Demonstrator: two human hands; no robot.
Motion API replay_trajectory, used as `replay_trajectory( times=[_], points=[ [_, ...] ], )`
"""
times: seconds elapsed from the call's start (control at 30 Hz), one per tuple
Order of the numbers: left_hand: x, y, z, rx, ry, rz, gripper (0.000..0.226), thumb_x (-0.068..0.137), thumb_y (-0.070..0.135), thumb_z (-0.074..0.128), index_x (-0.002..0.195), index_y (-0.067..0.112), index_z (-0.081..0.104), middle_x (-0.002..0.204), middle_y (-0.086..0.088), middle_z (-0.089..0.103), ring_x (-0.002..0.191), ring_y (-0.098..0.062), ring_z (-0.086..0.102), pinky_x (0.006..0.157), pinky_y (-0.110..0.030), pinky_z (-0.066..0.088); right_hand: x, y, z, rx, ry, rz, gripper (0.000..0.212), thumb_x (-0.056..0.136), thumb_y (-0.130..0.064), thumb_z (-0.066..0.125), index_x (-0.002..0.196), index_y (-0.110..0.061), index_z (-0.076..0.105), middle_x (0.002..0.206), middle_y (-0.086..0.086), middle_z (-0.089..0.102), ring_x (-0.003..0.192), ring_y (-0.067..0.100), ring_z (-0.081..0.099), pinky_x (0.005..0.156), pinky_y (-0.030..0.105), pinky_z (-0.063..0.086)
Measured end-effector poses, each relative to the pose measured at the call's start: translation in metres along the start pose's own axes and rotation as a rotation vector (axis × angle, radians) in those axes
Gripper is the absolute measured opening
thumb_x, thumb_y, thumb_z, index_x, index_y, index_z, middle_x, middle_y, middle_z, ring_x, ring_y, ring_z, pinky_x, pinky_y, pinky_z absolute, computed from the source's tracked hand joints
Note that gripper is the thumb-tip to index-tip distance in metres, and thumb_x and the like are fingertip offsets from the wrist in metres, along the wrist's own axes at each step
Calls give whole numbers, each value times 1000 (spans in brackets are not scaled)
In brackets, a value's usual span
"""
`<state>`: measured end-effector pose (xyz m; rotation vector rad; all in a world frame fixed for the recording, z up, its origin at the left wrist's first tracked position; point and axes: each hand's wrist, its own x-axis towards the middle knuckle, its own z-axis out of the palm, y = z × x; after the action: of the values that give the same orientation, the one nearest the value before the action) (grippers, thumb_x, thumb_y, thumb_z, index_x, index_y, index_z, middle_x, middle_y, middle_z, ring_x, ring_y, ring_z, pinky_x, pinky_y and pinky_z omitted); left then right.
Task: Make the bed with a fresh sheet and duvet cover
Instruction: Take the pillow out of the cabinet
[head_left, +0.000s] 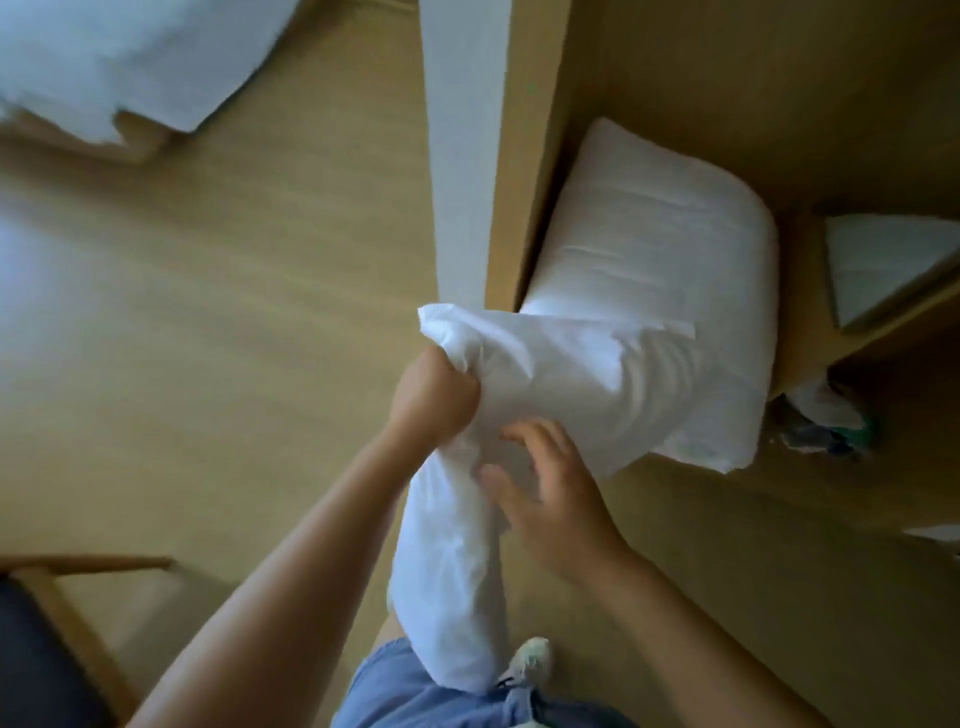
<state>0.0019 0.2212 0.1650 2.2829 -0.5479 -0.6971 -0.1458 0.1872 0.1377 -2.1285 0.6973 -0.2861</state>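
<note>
I look straight down at a white pillow (550, 379) that bends over and hangs in front of my legs. My left hand (431, 400) grips a bunched fold near its upper corner. Fingers spread, my right hand (550, 493) touches the fabric just below that, not curled round it. A second white pillow (660, 249) lies on the low wooden shelf (675, 78) to the right, partly under the held one. White bedding (119, 57) shows at the top left corner.
A white pillar edge (462, 156) runs down the middle beside the wooden unit. A folded white cloth (878, 265) sits in a compartment at far right, with crumpled items (821, 421) below it. A wooden chair with a dark seat (47, 639) stands at bottom left on the wood floor.
</note>
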Motion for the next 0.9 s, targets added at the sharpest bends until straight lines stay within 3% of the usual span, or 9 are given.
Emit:
replay_trajectory(
  times=[0.1, 0.2, 0.27, 0.37, 0.47, 0.53, 0.63, 0.77, 0.9],
  points=[
    [-6, -38, -41, 174, -8, 3, 18, 91, 17, 45, 75, 9, 44, 82, -11, 58, 85, -35, 59, 64, -29, 38, 49, -33, 21, -152, -41, -236, 51, 77, -31, 54, 124, -10, 53, 129, 5, 45, 118, 11, 34, 101, 13, 22],
    [-10, -74, -81, 382, -100, 67, 16, 90, 19, 46, 75, 14, 43, 92, -12, 64, 88, -32, 60, 65, -29, 37, 95, -73, 50, -234, -357, -410, 69, 74, -20, 62, 140, -19, 39, 143, 0, 32, 128, 8, 24, 110, 20, 19],
    [-9, -95, -108, 487, -167, 148, 16, 87, 18, 48, 72, 15, 41, 90, -11, 65, 88, -30, 61, 68, -30, 40, 123, -97, 73, -300, -629, -415, 83, 74, -20, 70, 144, -31, 28, 146, -12, 23, 134, 1, 15, 114, 23, 12],
    [1, -128, -145, 597, -180, 226, 24, 88, 22, 51, 71, 14, 36, 75, -4, 57, 78, -29, 55, 63, -30, 34, 159, -125, 111, -550, -831, -464, 87, 68, -40, 79, 141, -37, 31, 150, -18, 22, 142, 2, 4, 117, 36, 1],
    [20, -155, -174, 634, -147, 268, 31, 85, 17, 48, 62, 17, 26, 59, 3, 34, 65, -26, 43, 53, -29, 28, 195, -142, 148, -711, -1039, -411, 68, 55, -54, 80, 114, -39, 50, 121, -17, 50, 131, 14, 25, 111, 44, 19],
    [40, -172, -196, 606, -117, 228, 28, 83, 16, 46, 61, 18, 28, 58, 2, 34, 64, -26, 42, 49, -29, 25, 222, -152, 170, -661, -1088, -356, 49, 56, -53, 81, 93, -36, 53, 98, -14, 55, 111, 13, 35, 96, 33, 35],
    [75, -203, -234, 494, -40, 130, 11, 76, 27, 41, 67, 22, 39, 58, 3, 39, 66, -23, 41, 50, -26, 24, 260, -172, 207, -556, -1087, -338, 35, 69, -50, 76, 74, -31, 47, 81, -9, 56, 101, 14, 38, 73, 26, 39],
    [113, -248, -273, 318, 63, -53, 8, 61, 28, 29, 59, 26, 36, 58, 5, 44, 66, -22, 44, 56, -28, 30, 311, -195, 261, -416, -1154, -316, 23, 81, -49, 66, 80, -29, 56, 80, -8, 61, 86, 15, 59, 75, 29, 49],
    [168, -277, -312, 93, 267, -175, 7, 63, 25, 34, 56, 24, 38, 55, 4, 45, 60, -22, 43, 54, -30, 30, 384, -224, 307, -268, -1190, -394, 27, 84, -40, 66, 84, -14, 60, 74, -2, 62, 74, 17, 58, 72, 33, 46]
  ],
)
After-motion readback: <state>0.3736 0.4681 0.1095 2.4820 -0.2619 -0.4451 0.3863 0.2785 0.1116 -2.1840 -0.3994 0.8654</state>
